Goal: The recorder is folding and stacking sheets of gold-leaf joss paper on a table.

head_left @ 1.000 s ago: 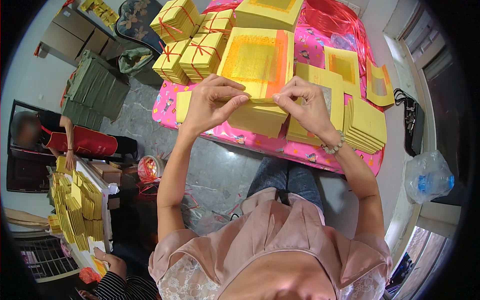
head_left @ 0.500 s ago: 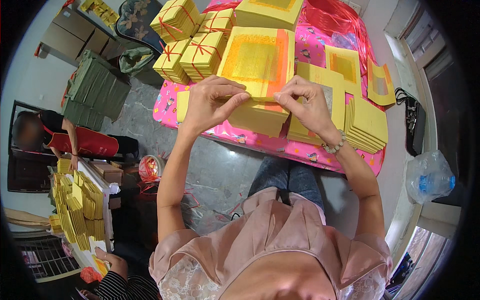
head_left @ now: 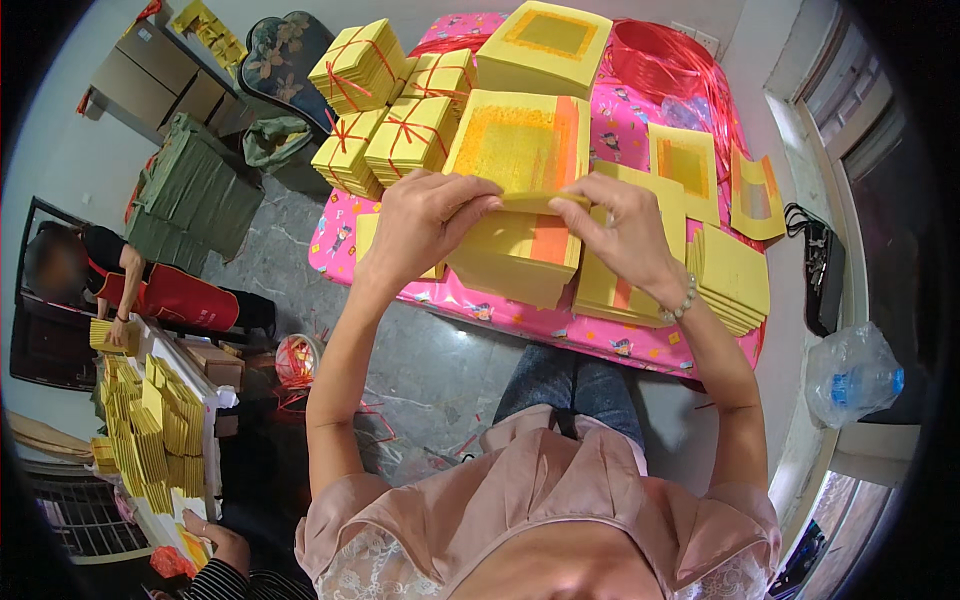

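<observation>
A folded yellow paper sheet (head_left: 535, 201) is pinched at its near edge between both my hands. My left hand (head_left: 430, 220) grips the left end of the fold with thumb and fingers. At the right end, my right hand (head_left: 625, 225), with a beaded bracelet on the wrist, pinches the same fold. Beneath lies a tall stack of yellow paper (head_left: 510, 262) with an orange stripe. The sheet's far part shows a gold and orange printed square. More yellow paper (head_left: 630, 255) lies right of my right hand.
Yellow bundles tied with red string (head_left: 408, 135) stand at the back left of the pink table cover (head_left: 335, 255). Red string (head_left: 655, 60) lies behind. At far left, a co-worker (head_left: 175, 290) and another person's arm (head_left: 225, 548) are beside a table with yellow stacks (head_left: 145, 420).
My hands have folded the sheet's near edge up, so a raised band now spans between them. The co-worker's hand has shifted onto a small yellow stack.
</observation>
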The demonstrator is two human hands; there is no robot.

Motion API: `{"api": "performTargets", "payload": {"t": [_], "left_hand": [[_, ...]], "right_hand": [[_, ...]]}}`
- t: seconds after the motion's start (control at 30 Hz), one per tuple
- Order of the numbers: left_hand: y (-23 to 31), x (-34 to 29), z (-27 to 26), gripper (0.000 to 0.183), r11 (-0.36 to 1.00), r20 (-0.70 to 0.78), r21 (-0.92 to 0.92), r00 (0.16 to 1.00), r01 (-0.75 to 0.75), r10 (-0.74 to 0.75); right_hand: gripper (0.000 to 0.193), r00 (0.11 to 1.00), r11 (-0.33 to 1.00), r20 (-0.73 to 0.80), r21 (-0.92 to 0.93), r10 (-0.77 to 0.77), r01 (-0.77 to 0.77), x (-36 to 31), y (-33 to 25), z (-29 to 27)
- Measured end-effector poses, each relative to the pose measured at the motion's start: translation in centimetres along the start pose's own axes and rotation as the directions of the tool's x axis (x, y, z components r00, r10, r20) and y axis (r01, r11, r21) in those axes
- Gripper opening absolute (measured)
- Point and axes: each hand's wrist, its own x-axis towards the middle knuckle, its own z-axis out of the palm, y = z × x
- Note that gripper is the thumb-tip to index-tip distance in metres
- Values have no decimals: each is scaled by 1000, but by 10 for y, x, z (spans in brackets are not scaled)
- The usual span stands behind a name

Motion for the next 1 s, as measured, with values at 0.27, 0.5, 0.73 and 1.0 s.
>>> {"api": "performTargets", "payload": {"t": [0.27,0.5,0.73,1.0], "left_hand": [[2,20,17,45,935,-226,260,927,-240,300],[-19,41,40,60,941,-24,306,987,-147,162],[-26,45,47,61,969,101,232,993,-82,60],[-25,49,47,61,967,109,237,992,-89,65]], "right_hand": [[35,976,982,-145,116,163,-147,70,54,-5],[36,966,958,-24,-122,258,-259,119,93,-9],[25,994,902,-102,-423,46,-85,125,94,-6],[25,995,914,97,-405,6,34,163,64,8]]}}
